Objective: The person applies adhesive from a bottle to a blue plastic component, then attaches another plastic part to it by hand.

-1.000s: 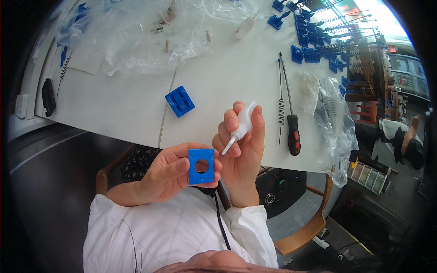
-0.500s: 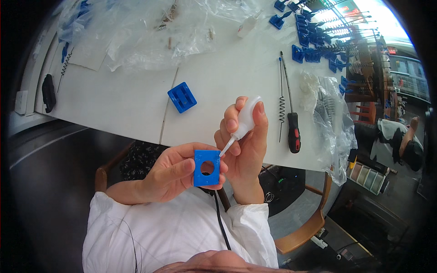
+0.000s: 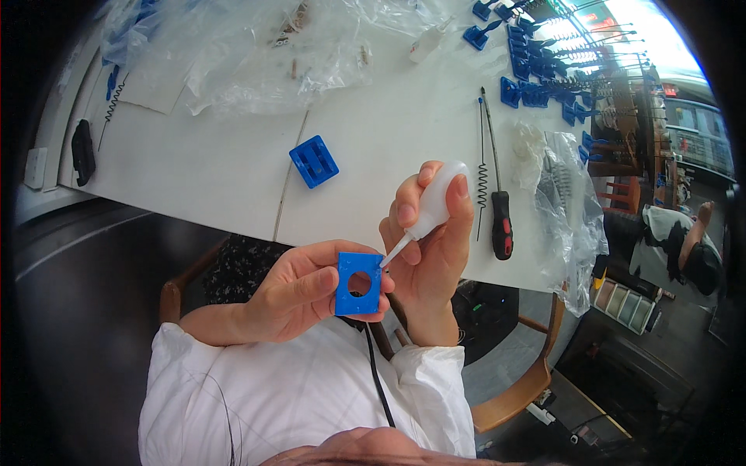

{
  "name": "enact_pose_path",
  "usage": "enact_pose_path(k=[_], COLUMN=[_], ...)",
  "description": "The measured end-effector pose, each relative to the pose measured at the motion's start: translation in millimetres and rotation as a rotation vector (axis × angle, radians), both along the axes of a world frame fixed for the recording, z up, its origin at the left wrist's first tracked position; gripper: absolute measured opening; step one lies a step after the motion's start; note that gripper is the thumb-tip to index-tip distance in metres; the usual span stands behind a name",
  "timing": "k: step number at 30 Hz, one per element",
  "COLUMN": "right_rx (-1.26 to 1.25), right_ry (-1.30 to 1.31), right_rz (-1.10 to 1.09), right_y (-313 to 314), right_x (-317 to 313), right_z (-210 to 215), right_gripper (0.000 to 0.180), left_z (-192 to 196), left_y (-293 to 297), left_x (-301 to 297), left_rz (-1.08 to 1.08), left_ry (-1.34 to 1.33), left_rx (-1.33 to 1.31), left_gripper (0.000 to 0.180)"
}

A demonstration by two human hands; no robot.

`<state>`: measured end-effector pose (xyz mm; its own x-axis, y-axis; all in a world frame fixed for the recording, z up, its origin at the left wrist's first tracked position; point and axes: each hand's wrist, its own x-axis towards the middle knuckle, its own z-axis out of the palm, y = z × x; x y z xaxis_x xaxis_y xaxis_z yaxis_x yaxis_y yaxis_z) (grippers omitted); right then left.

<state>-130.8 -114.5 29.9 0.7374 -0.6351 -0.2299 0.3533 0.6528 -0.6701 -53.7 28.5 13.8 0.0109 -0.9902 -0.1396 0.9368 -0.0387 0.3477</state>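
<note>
Off desk [image 3: 233, 171], your left hand [image 3: 287, 293] pinches blue plate [image 3: 359, 306], likely steadying it for the bottle [image 3: 440, 196] your right hand [image 3: 432, 268] grips.

The left grip [image 3: 299, 293] holds the plate [image 3: 359, 262] just left of the right grip [image 3: 431, 248], which holds the dropper bottle [image 3: 440, 203] with its tip at the plate's near-right edge. Ahead of the left grip, on the desk [image 3: 381, 140], lies the block [image 3: 314, 161]; well beyond it spreads the plastic sheeting [image 3: 256, 70]. Right of the right grip lie, in order, the wire [image 3: 482, 182], the screwdriver [image 3: 502, 225] and the plastic bag [image 3: 579, 241]. Far ahead and right of that grip, the stands [image 3: 532, 93] cluster. Behind it, to the right, is the chair [image 3: 509, 405].
</note>
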Motion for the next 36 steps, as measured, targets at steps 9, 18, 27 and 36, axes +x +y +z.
enact_pose_path(k=[9, 18, 27, 36], right_rx=[-0.034, -0.056, -0.017, 0.270], right_ry=[0.058, 0.045, -0.002, -0.224], right_rz=[0.053, 0.068, 0.046, -0.082], right_y=[-3.2, -3.2, -2.6, -7.7], right_x=[-3.3, -2.6, 0.4, -4.2], right_z=[2.5, 3.0, 7.0, 18.1], right_gripper=[0.037, 0.036, 0.031, 0.033], left_z=[-0.6, 0.6, -1.3, -9.0], left_y=[-0.3, -0.3, -1.8, -10.6], left_x=[-0.5, 0.6, 1.5, 3.2], left_rz=[0.008, 0.005, 0.002, 0.016], left_ry=[0.017, 0.015, 0.044, 0.127], left_rx=[0.005, 0.001, -0.009, -0.051], left_gripper=[0.050, 0.051, 0.051, 0.051])
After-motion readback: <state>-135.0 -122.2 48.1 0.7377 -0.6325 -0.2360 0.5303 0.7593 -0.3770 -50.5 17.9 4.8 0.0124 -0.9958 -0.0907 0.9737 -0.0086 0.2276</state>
